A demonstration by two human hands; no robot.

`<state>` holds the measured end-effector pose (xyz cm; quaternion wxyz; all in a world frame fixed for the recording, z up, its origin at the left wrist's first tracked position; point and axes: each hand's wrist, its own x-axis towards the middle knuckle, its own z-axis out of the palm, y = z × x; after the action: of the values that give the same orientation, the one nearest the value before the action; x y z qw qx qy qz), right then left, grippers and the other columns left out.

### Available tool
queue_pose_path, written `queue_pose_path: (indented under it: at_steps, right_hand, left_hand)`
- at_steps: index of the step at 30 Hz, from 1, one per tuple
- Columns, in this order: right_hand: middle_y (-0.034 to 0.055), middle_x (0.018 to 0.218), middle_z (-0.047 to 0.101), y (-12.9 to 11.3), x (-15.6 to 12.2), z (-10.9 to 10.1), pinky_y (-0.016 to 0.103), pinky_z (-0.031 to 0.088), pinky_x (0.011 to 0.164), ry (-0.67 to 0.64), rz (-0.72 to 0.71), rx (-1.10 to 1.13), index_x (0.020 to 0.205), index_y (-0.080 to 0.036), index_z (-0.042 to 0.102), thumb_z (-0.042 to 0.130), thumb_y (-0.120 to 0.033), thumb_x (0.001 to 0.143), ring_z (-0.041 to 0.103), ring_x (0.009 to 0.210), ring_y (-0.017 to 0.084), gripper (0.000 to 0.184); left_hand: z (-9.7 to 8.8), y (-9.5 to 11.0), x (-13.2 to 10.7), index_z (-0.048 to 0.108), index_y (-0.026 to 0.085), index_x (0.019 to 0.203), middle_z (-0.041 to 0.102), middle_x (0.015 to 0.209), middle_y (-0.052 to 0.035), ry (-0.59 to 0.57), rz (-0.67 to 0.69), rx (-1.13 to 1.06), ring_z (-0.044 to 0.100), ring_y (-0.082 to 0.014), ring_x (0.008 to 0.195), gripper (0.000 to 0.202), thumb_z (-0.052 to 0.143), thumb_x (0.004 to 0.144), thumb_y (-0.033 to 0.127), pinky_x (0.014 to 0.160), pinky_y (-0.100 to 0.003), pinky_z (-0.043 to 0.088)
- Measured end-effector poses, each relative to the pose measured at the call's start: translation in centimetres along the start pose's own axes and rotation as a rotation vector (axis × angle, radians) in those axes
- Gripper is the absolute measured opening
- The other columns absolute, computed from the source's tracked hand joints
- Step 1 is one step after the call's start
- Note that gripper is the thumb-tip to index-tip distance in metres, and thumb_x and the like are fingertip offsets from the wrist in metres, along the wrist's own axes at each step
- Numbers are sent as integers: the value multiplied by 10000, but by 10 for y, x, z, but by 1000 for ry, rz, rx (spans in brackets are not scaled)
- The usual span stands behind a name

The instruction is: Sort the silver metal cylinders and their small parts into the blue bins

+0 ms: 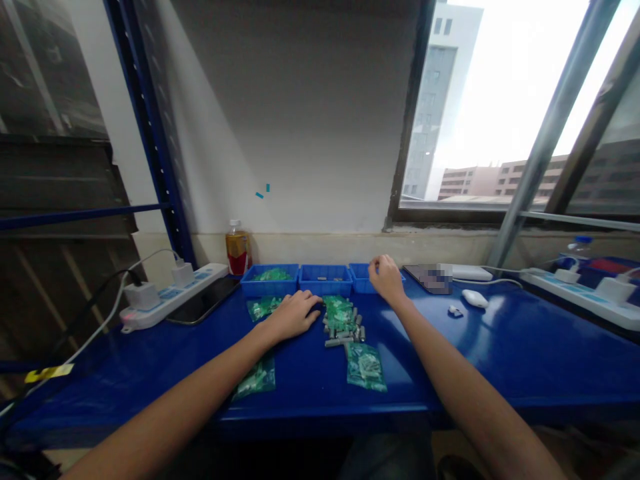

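Observation:
My left hand (pixel 297 315) lies low over the blue table between two green bags, its fingers stretched out and apart, with nothing visible in it. One green bag (pixel 263 307) is partly behind that hand. To its right, another green bag (pixel 339 312) rests among several small grey metal cylinders (pixel 359 333). My right hand (pixel 386 277) is above the right blue bin (pixel 361 279), fingers curled together; whatever they hold is hidden. The middle blue bin (pixel 325 288) contains a few small grey pieces. Green material (pixel 271 274) fills part of the left blue bin (pixel 269 288).
Nearer the front edge are two more green bags, one right (pixel 367 367) and one left (pixel 259 378) beside my forearm. A drink bottle (pixel 237 248), power strips (pixel 175 293) (pixel 583 297), phone (pixel 203 301) and white earbud case (pixel 475 299) stand around the blue table (pixel 310 393).

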<state>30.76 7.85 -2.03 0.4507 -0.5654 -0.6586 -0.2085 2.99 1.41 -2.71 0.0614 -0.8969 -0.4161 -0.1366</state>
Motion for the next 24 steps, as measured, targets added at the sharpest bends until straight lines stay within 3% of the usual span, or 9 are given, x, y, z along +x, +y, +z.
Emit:
queue_pose_path:
  at_steps: [4, 9, 13, 20, 24]
  right_hand:
    - [67, 743, 538, -22, 0, 4, 304, 380, 694, -10, -77, 131, 747, -200, 466, 377, -185, 835, 500, 749, 206, 126]
    - [50, 715, 485, -41, -7, 9, 308, 375, 669, -30, -147, 171, 748, -216, 405, 327, -188, 845, 464, 704, 202, 128]
    - [30, 685, 444, -52, -14, 10, 303, 364, 643, -3, -164, 196, 724, -224, 375, 352, -162, 783, 439, 671, 192, 89]
    - [14, 667, 451, -79, -19, 0, 286, 362, 606, -85, -204, 348, 737, -216, 405, 379, -157, 785, 450, 626, 172, 80]
    - [54, 777, 554, -96, -24, -7, 296, 418, 699, -195, -314, 466, 841, -190, 479, 344, -116, 833, 530, 739, 183, 154]
  left_hand:
    - [0, 3, 4, 509, 272, 1250, 574, 1101, -83, -19, 1, 40, 544, -250, 1020, 358, 416, 916, 360, 815, -373, 445]
    - [-3, 3, 7, 577, 225, 1060, 604, 1053, -70, 8, -28, 19, 556, -231, 989, 233, 475, 884, 340, 806, -328, 432]
    - [-2, -2, 4, 546, 199, 926, 626, 928, -48, 47, -76, -49, 580, -199, 863, 100, 495, 843, 220, 743, -292, 430]
    - [-2, -13, 4, 485, 198, 890, 589, 796, -20, 215, -23, -291, 558, -174, 742, 40, 472, 855, 212, 670, -273, 425]
    - [-12, -14, 6, 475, 189, 874, 574, 803, -30, 296, 8, -355, 551, -176, 753, 57, 456, 877, 242, 690, -285, 428]
